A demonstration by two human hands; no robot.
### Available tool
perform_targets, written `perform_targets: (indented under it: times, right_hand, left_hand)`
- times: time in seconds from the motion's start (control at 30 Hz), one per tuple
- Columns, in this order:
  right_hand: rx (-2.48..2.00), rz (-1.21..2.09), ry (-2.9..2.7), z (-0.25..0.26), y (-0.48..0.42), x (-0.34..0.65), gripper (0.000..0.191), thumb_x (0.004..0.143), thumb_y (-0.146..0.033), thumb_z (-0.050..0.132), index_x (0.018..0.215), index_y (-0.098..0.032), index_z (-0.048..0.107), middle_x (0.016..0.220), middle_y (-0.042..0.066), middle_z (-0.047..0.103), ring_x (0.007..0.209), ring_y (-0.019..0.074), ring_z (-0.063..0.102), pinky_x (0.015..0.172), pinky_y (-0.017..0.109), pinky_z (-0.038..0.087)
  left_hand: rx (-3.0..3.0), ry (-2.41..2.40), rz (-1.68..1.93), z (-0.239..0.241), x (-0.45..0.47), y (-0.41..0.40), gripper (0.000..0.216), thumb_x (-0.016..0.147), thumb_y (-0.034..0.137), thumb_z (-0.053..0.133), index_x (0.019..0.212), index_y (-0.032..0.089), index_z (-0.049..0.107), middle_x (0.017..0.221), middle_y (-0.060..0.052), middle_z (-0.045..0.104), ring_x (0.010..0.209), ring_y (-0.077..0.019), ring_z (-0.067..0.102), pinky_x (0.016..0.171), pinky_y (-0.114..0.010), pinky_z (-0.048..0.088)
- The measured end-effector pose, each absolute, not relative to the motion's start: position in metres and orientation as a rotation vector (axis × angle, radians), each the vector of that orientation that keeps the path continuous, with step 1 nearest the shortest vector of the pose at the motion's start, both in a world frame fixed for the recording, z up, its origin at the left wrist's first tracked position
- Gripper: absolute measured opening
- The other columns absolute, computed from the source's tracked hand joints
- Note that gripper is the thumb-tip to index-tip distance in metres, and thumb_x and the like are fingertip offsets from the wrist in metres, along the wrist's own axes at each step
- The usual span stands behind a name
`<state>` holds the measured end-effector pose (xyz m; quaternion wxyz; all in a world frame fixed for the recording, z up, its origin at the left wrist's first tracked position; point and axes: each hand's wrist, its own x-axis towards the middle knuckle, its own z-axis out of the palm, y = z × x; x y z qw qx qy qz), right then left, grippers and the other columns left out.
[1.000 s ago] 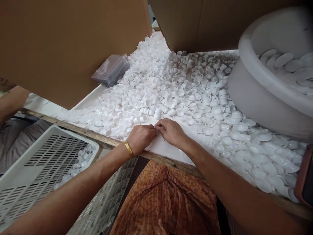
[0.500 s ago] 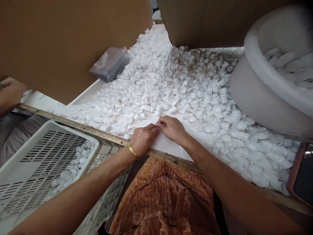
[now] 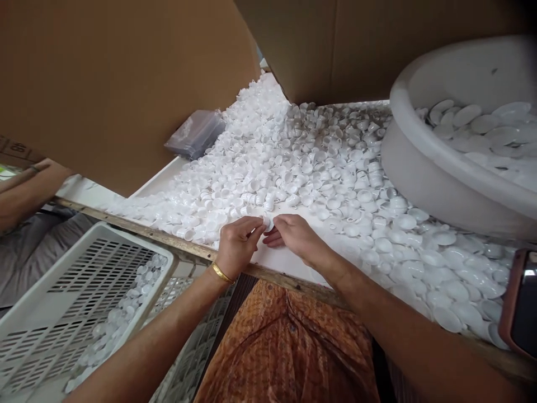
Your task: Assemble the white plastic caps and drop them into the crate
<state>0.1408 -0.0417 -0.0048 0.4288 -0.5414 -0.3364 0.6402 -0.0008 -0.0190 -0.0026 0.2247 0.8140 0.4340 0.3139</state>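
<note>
Just above the front of the white tabletop point(image 3: 281, 260), my two hands meet at a small, round, glossy white piece point(image 3: 267, 224), like a miniature dish or cup. My left hand point(image 3: 238, 240), with a gold bracelet at the wrist, pinches its left edge between thumb and fingertips. Against the right edge are the fingers of my right hand point(image 3: 297, 238), its lower fingers curving beneath. The fingers partly cover the piece, so its full shape is hidden. Behind the hands spreads a heap of miniature white cups point(image 3: 260, 168); larger white oval dishes point(image 3: 444, 280) lie to the right.
A big white tub point(image 3: 403, 162) holding oval dishes stands at right, a phone point(image 3: 520, 302) near the edge. Cardboard boxes point(image 3: 126, 84) rise behind, beside a plastic-wrapped stack point(image 3: 196, 133). A slatted crate point(image 3: 100, 238) with white pieces sits lower left. Another person's arm point(image 3: 36, 193) reaches in at left.
My hands have parted slightly and the white piece now shows between them. The lower fingers of my right hand have straightened. The camera view has shifted, and the other person's arm shows more.
</note>
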Motion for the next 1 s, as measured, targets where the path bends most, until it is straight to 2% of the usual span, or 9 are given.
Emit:
perform_targets:
  times: [0.27,0.47,0.57,0.67,0.8,0.83,0.9,0.97,1.0]
  right_hand:
    - [-1.423,1.377,-0.945,-0.022,-0.038,0.138,0.027,0.088,-0.017,0.039,0.063,-0.016,0.049,0.058,0.002,0.059,0.053,0.0126,0.062,0.054,0.025,0.053]
    - [-1.452,1.228,-1.091,-0.03,-0.039,0.137,0.024,0.088,-0.02,0.042,0.066,-0.018,0.052,0.057,0.0,0.059,0.058,0.0127,0.062,0.059,0.024,0.052]
    - [-1.39,1.303,-1.055,-0.018,-0.041,0.139,0.027,0.09,-0.021,0.038,0.069,-0.016,0.053,0.064,0.002,0.061,0.058,0.0123,0.063,0.058,0.025,0.052]
    - [-1.302,1.437,-1.197,-0.002,-0.042,0.152,0.028,0.092,-0.024,0.035,0.081,-0.014,0.059,0.079,0.006,0.064,0.065,0.0122,0.063,0.062,0.025,0.052]
    - [-1.435,1.068,-1.72,0.012,-0.043,0.182,0.016,0.086,-0.026,0.051,0.096,-0.021,0.062,0.103,0.005,0.059,0.083,0.014,0.058,0.073,0.028,0.046]
    - [-1.491,0.975,-1.856,0.012,-0.044,0.188,0.014,0.083,-0.026,0.056,0.096,-0.023,0.063,0.104,0.004,0.057,0.084,0.0145,0.056,0.072,0.028,0.044]
    - [-1.579,0.906,-2.102,0.011,-0.045,0.192,0.016,0.078,-0.023,0.063,0.093,-0.024,0.063,0.101,0.003,0.054,0.084,0.0154,0.053,0.067,0.025,0.041]
    - [-1.613,0.887,-2.282,0.006,-0.045,0.188,0.021,0.074,-0.018,0.066,0.093,-0.023,0.061,0.097,0.004,0.053,0.083,0.0162,0.051,0.061,0.023,0.036]
    - [-1.618,0.863,-2.345,0.003,-0.046,0.184,0.02,0.073,-0.015,0.066,0.091,-0.021,0.061,0.095,0.004,0.052,0.082,0.0162,0.05,0.059,0.023,0.034]
  left_hand:
    - [2.411,1.184,0.907,-0.006,0.009,-0.016,0.011,0.081,0.02,0.055,0.079,0.017,0.065,0.084,-0.003,0.066,0.07,-0.0111,0.062,0.056,-0.018,0.047]
    - [2.442,1.2,0.959,-0.008,0.013,-0.017,0.011,0.081,0.018,0.054,0.079,0.016,0.065,0.085,-0.004,0.067,0.074,-0.012,0.062,0.056,-0.019,0.048]
    - [2.374,1.207,1.001,-0.003,0.017,-0.017,0.012,0.081,0.02,0.055,0.081,0.017,0.066,0.086,-0.004,0.067,0.063,-0.0092,0.06,0.051,-0.018,0.047]
    - [2.261,1.191,0.953,0.013,0.003,-0.015,0.014,0.08,0.027,0.057,0.08,0.018,0.067,0.084,-0.003,0.067,0.055,-0.0079,0.057,0.047,-0.019,0.046]
    - [2.234,1.573,0.884,0.037,-0.089,-0.01,0.021,0.077,0.039,0.057,0.079,0.021,0.067,0.073,0.0,0.065,0.065,-0.0115,0.059,0.061,-0.024,0.049]
    - [2.3,1.779,0.82,0.04,-0.126,-0.01,0.021,0.076,0.041,0.058,0.074,0.022,0.067,0.072,0.001,0.064,0.067,-0.0119,0.057,0.063,-0.025,0.047]
    - [2.417,2.196,0.351,0.041,-0.2,-0.012,0.026,0.073,0.043,0.055,0.06,0.022,0.065,0.062,0.002,0.057,0.06,-0.0121,0.05,0.057,-0.025,0.041]
    - [2.369,2.349,-0.103,0.037,-0.255,-0.017,0.036,0.076,0.038,0.048,0.046,0.021,0.057,0.046,0.001,0.046,0.052,-0.0121,0.042,0.055,-0.025,0.037]
    - [2.371,2.385,-0.164,0.034,-0.269,-0.021,0.036,0.077,0.036,0.045,0.047,0.021,0.056,0.046,0.001,0.045,0.053,-0.0132,0.043,0.055,-0.026,0.037]
